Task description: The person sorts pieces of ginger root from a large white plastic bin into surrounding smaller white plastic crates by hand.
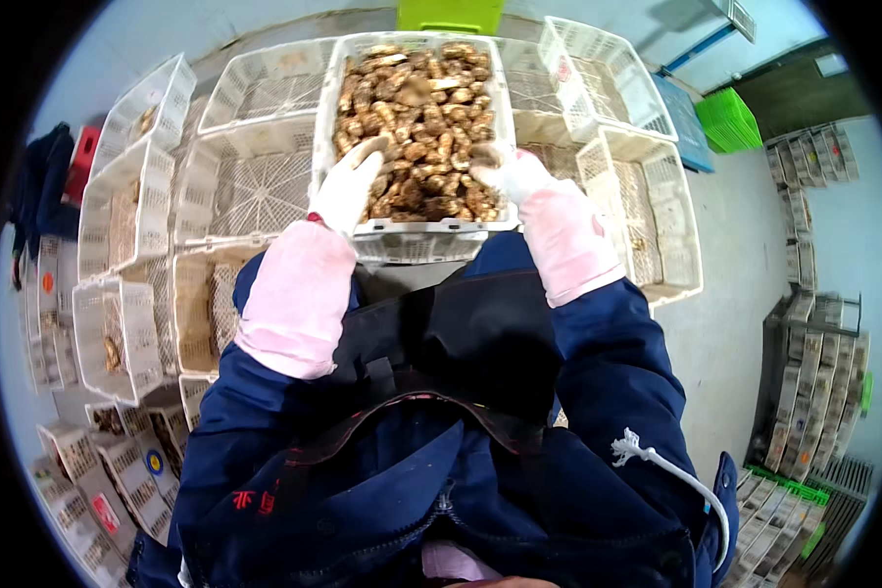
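Observation:
A white plastic crate (506, 117) piled with brown-and-cream mushrooms (415, 125), seemingly matsutake, stands straight before me. Both my hands wear white gloves with dirty fingertips, under pink sleeve covers. Over the crate's left side, my left hand (354, 180) reaches its fingers onto the mushrooms, apart and with nothing plainly held. My right hand (513, 175) comes in across the right rim, somewhat blurred. Its thumb and fingers are spread against the mushrooms at that edge. Some fingertips are hard to make out against the pile.
Bare-bottomed crates (261, 180) flank the full one on the left, with more crates (643, 213) on the right. A lime-green bin (450, 16) stands behind. Stacked green baskets (729, 119) and a blue platform scale (683, 121) are at far right. Crate stacks (816, 397) line the right wall.

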Tool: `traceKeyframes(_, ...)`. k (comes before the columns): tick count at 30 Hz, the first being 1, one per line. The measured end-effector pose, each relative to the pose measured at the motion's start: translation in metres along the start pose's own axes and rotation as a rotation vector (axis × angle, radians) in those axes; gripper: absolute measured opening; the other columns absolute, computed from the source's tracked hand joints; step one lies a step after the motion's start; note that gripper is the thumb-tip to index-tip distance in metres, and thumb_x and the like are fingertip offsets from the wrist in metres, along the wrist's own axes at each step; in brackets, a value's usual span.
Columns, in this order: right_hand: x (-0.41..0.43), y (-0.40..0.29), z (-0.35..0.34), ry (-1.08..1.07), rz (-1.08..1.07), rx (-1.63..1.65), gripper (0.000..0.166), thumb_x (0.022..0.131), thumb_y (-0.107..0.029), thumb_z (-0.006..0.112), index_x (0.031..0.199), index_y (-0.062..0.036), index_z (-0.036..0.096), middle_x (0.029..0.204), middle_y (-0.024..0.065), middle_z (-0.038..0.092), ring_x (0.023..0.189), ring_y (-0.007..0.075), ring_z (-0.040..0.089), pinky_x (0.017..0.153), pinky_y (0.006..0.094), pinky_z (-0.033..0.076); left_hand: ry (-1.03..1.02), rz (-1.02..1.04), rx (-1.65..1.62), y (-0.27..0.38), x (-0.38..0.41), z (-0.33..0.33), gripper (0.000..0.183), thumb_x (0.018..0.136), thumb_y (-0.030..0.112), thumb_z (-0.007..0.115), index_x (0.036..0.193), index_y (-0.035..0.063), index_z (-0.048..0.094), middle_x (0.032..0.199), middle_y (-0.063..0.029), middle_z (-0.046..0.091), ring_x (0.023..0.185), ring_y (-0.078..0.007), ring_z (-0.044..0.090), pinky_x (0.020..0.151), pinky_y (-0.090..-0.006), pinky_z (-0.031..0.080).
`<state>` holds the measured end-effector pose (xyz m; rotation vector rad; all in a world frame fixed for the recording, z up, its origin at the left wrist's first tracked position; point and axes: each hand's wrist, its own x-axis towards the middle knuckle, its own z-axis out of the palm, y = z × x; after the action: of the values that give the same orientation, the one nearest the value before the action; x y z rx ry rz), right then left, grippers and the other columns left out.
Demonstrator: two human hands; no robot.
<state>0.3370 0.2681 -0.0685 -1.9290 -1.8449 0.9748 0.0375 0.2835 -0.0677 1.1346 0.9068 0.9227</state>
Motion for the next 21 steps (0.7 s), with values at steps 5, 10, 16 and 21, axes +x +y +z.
traceKeyframes(5, 0.018, -0.033, 0.039, -0.329, 0.083, -0.706, 0.069, 0.084, -0.040, 0.062, 0.145, -0.0109, 0.045, 0.137, 0.0193, 0.057, 0.126, 0.0335, 0.055, 0.105, 0.0411, 0.044, 0.026, -0.011, 0.019, 0.011, -0.011, -0.016, 0.051, 0.103, 0.029, 0.050, 0.144, -0.0012, 0.044, 0.132, -0.0174, 0.059, 0.120, -0.0246, 0.058, 0.100, -0.0340, 0.045)
traceKeyframes(10, 0.019, -0.019, 0.039, -0.480, 0.100, -0.966, 0.070, 0.084, -0.039, 0.061, 0.146, -0.0119, 0.044, 0.139, 0.0196, 0.055, 0.126, 0.0330, 0.055, 0.106, 0.0406, 0.043, -0.002, -0.030, -0.032, 0.015, -0.006, -0.014, 0.048, 0.103, 0.024, 0.047, 0.144, -0.0004, 0.044, 0.135, -0.0154, 0.057, 0.125, -0.0243, 0.055, 0.104, -0.0350, 0.043)
traceKeyframes(16, -0.005, -0.073, 0.033, 0.043, 0.029, 0.458, 0.041, 0.089, -0.023, 0.065, 0.125, -0.0041, 0.063, 0.115, 0.0098, 0.069, 0.105, 0.0173, 0.064, 0.092, 0.0295, 0.050, -0.139, -0.021, 0.150, 0.019, -0.012, -0.015, 0.055, 0.100, 0.027, 0.048, 0.148, 0.0020, 0.038, 0.143, -0.0138, 0.052, 0.132, -0.0228, 0.049, 0.110, -0.0361, 0.036)
traceKeyframes(21, -0.023, -0.092, 0.053, 0.121, -0.232, 0.942, 0.031, 0.092, -0.001, 0.064, 0.122, -0.0030, 0.060, 0.107, 0.0045, 0.067, 0.091, 0.0101, 0.062, 0.082, 0.0234, 0.050, -0.269, -0.052, 0.085, 0.027, -0.018, 0.006, 0.068, 0.097, 0.031, 0.061, 0.149, -0.0036, 0.034, 0.145, -0.0141, 0.048, 0.134, -0.0194, 0.045, 0.113, -0.0322, 0.034)
